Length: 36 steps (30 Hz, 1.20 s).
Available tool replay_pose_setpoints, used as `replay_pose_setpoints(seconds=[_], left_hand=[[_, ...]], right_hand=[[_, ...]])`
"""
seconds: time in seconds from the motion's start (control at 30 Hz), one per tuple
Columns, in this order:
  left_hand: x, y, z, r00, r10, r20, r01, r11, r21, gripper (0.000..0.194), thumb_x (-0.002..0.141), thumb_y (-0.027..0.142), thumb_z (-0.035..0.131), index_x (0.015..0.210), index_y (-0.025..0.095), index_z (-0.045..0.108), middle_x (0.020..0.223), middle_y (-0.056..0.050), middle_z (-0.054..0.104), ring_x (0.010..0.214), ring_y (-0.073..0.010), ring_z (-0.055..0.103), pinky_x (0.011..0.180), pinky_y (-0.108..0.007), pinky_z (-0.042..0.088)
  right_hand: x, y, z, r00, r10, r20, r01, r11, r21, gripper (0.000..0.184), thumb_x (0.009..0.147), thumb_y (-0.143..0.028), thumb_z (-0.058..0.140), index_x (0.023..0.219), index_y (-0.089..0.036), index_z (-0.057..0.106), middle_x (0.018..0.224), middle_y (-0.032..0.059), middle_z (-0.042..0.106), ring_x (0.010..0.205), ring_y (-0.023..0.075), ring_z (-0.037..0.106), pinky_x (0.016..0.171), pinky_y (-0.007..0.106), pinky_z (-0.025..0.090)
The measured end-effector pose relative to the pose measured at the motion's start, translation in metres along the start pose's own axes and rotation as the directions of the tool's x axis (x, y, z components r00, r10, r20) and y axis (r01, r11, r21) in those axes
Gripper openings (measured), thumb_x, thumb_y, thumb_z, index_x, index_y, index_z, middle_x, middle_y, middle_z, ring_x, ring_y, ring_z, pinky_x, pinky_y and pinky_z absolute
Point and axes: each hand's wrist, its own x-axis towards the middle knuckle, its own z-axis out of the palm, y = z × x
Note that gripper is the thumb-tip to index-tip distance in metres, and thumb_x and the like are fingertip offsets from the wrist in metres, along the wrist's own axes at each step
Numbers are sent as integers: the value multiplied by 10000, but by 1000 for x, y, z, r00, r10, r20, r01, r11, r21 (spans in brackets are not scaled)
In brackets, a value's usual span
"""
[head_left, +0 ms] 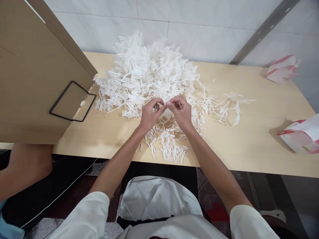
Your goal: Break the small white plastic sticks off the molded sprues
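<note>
Head view: the left hand point(150, 115) and right hand point(183, 114) are meeting fingertip to fingertip, both pinching; anything gripped is too small to tell. A heap of white sprigs point(149, 71) is lying at twelve o'clock; a stray spray point(214, 105) is stretching toward three o'clock, long axis sideways, nearer the right hand.

1 head camera looks forward and down at nearby hands point(183, 114) and table point(249, 136).
</note>
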Motion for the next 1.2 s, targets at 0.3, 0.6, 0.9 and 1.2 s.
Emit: replay_pose_setpoints(seconds=[0.3,0.6,0.9,1.2], left_hand=[[2,1,0,1000,-21,6,22,998,-64,306,869,488,624,801,190,603,778,-8,611,702,-104,548,635,-243,439],[1,0,0,996,76,48,-79,995,63,181,925,338,570,817,193,552,769,-3,576,704,-110,529,648,-248,435],[-5,-5,1,965,212,156,-242,948,209,57,919,201,536,863,190,544,832,-13,590,748,-116,549,672,-246,441],[-2,-4,1,983,159,96,-179,948,265,159,950,323,535,864,193,565,848,-16,631,736,-110,566,683,-246,459]], right_hand=[[-1,-1,5,981,153,119,-177,957,229,303,768,-510,726,831,-228,634,753,-22,644,680,104,576,669,270,491],[1,3,-2,987,30,155,-30,1000,1,103,845,-308,602,841,-212,567,840,-6,593,738,109,556,692,267,477],[-2,6,-2,993,-33,114,63,959,-278,65,781,-201,543,797,-231,488,720,-36,574,660,113,553,642,272,451],[8,12,-15,999,3,43,2,992,-125,185,836,-334,604,992,-247,556,798,-26,689,710,124,646,729,299,537]])
